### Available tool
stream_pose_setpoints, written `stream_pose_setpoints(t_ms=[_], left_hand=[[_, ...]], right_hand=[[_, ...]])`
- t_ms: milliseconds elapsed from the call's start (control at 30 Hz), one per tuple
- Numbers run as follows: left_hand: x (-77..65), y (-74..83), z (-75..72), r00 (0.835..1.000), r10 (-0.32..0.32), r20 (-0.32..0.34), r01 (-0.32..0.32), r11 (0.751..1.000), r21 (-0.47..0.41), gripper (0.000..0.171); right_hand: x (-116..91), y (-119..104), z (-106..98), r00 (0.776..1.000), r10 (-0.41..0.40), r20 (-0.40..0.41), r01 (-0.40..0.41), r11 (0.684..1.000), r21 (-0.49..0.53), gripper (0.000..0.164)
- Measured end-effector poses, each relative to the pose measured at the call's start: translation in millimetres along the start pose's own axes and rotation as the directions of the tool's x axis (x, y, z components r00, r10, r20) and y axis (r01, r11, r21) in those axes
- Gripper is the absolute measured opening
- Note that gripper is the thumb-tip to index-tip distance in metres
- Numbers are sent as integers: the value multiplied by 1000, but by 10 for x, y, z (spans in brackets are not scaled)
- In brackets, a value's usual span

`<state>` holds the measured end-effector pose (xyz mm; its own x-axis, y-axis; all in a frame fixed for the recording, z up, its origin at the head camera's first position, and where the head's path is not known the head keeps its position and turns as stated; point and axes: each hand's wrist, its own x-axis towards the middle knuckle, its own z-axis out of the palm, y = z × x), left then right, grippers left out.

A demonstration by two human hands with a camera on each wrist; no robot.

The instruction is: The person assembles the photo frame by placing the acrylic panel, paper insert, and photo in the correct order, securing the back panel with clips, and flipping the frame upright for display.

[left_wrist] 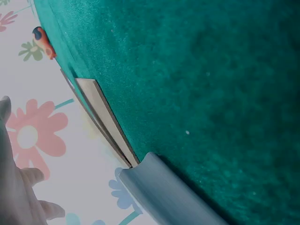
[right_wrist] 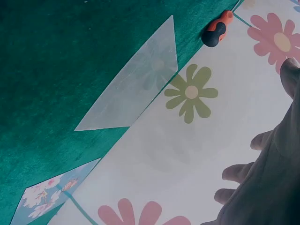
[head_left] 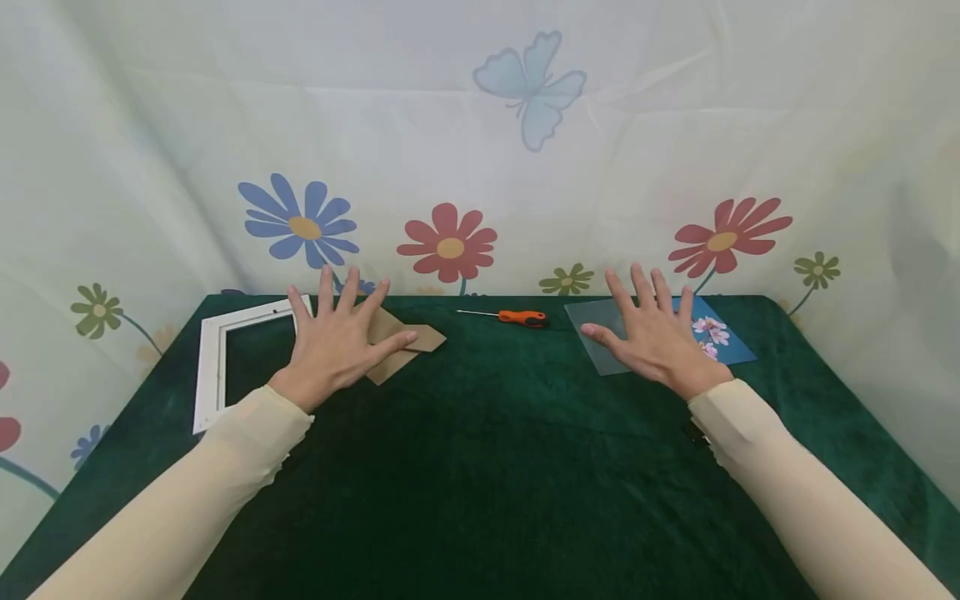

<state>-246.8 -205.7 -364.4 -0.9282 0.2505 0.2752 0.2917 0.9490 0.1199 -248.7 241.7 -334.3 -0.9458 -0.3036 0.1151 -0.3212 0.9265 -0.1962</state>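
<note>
At the left of the head view lies the white frame (head_left: 208,367), rectangular, with a stepped inner edge. The left hand (head_left: 326,354), its fingers spread, is before its right side and before the brown board (head_left: 388,369), which has a pointed strip. At the centre is the screwdriver (head_left: 522,317), orange and black. Right of centre, the right hand (head_left: 663,346), also with spread fingers, partly covers the clear sheet (head_left: 596,350) and the blue picture (head_left: 738,346) with pink flowers. Only the left wrist view shows the frame's curved profile; only the right wrist view shows the gap between sheet and picture.
</note>
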Motion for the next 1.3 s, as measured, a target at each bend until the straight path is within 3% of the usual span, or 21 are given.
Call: stream_pose_setpoints(t_ms=[633,1033,1300], left_hand=[[-95,-30,-146,999,8,-43,-8,1000,-6,96],[-199,-143,-315,996,-20,-86,21,1000,2,96],[-247,-262,-465,991,-64,-113,57,996,-64,94]], right_hand=[[103,-249,57,999,-33,-42,33,999,18,99],[252,-576,147,989,-84,-119,98,988,117,96],[338,-809,143,978,-104,-180,144,964,225,94]])
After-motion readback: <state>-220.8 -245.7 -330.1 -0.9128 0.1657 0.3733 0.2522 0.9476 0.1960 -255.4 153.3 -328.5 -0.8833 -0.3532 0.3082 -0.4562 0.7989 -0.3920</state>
